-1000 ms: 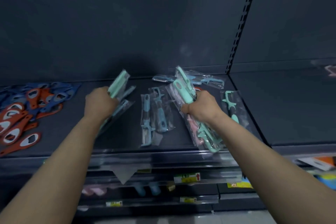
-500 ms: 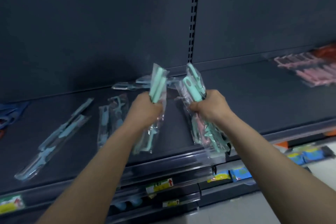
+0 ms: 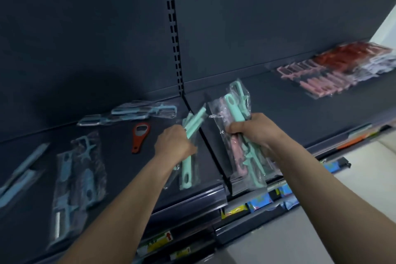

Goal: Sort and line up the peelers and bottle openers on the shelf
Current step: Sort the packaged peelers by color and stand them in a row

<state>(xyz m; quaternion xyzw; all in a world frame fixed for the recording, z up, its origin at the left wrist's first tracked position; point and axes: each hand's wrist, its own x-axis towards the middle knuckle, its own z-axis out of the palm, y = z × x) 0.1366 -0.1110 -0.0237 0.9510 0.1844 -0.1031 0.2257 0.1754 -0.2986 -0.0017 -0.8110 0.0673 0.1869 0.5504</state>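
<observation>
While the blue bagged peelers (image 3: pixel 79 182) are lying every which way on the left part of the shelf (image 3: pixel 120 156), with a few more blue ones (image 3: pixel 132 112) sitting crooked against the back wall, a lone red bottle opener (image 3: pixel 139 137) is lying flat between them and the left hand. The left hand (image 3: pixel 173 146) is clamping its fingers round a couple of mint peelers (image 3: pixel 186 169) in crinkly bags, holding them just over the shelf next to the seam between the two bays. Right of that seam, the right hand (image 3: pixel 250 132) is squeezing a fat bundle of mint and pink peelers (image 3: pixel 232 105), with bags sticking out above and below the fist. Far right, pink and red packs (image 3: pixel 317 80) are sitting in neat rows.

My worry from here: those bags are looking slippery and the right fist is holding a lot, so I'm guessing one could be sliding out and dropping off the front lip. Colours are mixing in that bundle too, so pink could be ending up among mint.
</observation>
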